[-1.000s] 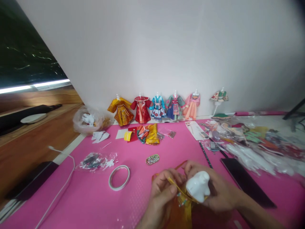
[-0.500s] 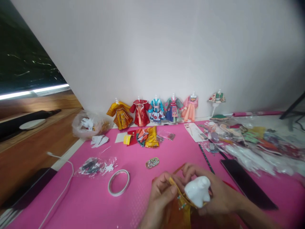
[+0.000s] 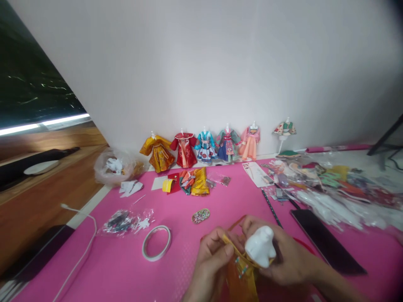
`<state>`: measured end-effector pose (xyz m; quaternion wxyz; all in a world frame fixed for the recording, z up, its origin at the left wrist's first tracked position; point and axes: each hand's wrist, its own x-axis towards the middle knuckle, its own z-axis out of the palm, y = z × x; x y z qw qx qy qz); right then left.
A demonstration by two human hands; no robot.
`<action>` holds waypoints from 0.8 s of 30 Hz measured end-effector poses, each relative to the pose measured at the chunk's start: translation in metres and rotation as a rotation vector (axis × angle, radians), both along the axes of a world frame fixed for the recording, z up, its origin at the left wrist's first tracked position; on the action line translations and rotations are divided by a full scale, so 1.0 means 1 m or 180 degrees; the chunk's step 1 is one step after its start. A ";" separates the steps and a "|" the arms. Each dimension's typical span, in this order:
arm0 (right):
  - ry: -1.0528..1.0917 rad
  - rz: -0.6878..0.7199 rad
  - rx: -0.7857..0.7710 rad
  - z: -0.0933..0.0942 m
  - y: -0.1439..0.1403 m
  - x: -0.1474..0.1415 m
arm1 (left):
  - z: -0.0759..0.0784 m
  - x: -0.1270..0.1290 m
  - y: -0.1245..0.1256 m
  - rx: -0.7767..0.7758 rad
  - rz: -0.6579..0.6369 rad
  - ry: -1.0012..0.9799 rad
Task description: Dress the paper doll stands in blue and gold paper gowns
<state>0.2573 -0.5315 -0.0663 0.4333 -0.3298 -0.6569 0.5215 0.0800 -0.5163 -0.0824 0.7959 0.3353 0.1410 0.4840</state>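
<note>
Golden-yellow sheer cloth with small bead-like bits on it (image 3: pixel 242 287) hangs over the near edge of the pink tabletop (image 3: pixel 176 201), gathered round the base of a glossy white torso-shaped form (image 3: pixel 258 247). The left hand (image 3: pixel 209 258) pinches a fold of the cloth between thumb and fingers; the right hand (image 3: pixel 288 256) is curled around the form, gripping it from its right side, and partly hides the cloth. On a white printed card (image 3: pixel 258 174) near the far edge, the print is too small to read; the same goes for a yellow curled piece of card (image 3: pixel 168 185) toward the far left corner.

Along the far edge stand a mustard-yellow miniature robe (image 3: pixel 159 155), a red one (image 3: pixel 184 149), a blue-and-white dress (image 3: pixel 206 147), a green-and-navy outfit (image 3: pixel 228 144) and a peach-pink dress (image 3: pixel 250 144). An oval tray of multicoloured beads (image 3: pixel 200 216) lies beyond the left hand, and a white ring of tape (image 3: pixel 156 243) lies toward the left edge. Toward the right edge, a long black flat slab (image 3: pixel 327 241) lies close beside the right forearm, with heaped clear plastic packets (image 3: pixel 333 180) filling the far right corner
</note>
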 end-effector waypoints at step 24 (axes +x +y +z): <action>-0.0119 -0.0185 -0.0092 0.001 0.000 0.012 | -0.002 0.010 0.009 -0.0439 -0.0053 0.0847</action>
